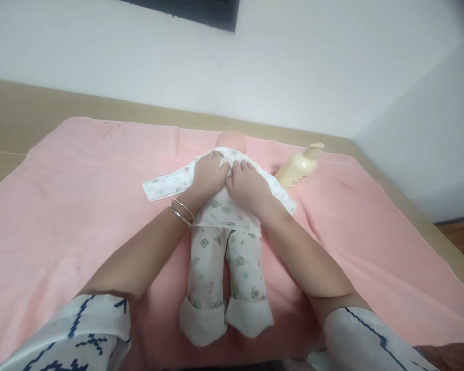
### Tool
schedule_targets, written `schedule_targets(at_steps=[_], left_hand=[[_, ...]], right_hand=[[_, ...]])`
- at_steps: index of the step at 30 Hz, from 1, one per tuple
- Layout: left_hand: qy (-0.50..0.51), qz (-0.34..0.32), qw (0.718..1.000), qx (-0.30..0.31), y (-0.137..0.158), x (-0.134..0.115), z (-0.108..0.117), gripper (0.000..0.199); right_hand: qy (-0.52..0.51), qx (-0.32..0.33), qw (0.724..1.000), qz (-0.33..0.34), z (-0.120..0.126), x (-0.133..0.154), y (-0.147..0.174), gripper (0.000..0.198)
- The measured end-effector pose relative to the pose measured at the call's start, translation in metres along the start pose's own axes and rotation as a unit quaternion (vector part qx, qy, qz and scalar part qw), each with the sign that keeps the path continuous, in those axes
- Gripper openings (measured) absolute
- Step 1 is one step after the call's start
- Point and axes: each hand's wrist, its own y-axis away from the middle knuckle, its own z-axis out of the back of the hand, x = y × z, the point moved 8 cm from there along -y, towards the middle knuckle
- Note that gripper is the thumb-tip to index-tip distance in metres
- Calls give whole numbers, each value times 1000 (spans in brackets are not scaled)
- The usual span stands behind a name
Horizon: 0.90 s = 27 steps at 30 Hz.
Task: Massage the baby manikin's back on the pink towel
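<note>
A baby doll lies on its back, its smooth bald head (232, 139) pointing away from me. It wears a white printed shirt (226, 210) with one sleeve spread out to the left, and matching trousers (206, 265) with turned-up white cuffs. My left hand (211, 174) and my right hand (250, 186) meet over the upper chest, fingers curled and closed on the front of the shirt. The small bit of cloth between the fingertips is partly hidden. Two silver bangles (181, 211) circle my left wrist.
Under the doll is a pink blanket (81, 206) on a tan padded surface (31, 108). A pale yellow pump bottle (297, 168) leans or lies to the right of the doll, behind its sleeve. A white wall (170, 67) rises at the back.
</note>
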Motion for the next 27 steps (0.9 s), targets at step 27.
schedule_targets(at_steps=[27], left_hand=[[50, 12, 998, -43, 1, 12, -4, 44]], right_hand=[[-135, -89, 986, 49, -10, 1, -14, 54]])
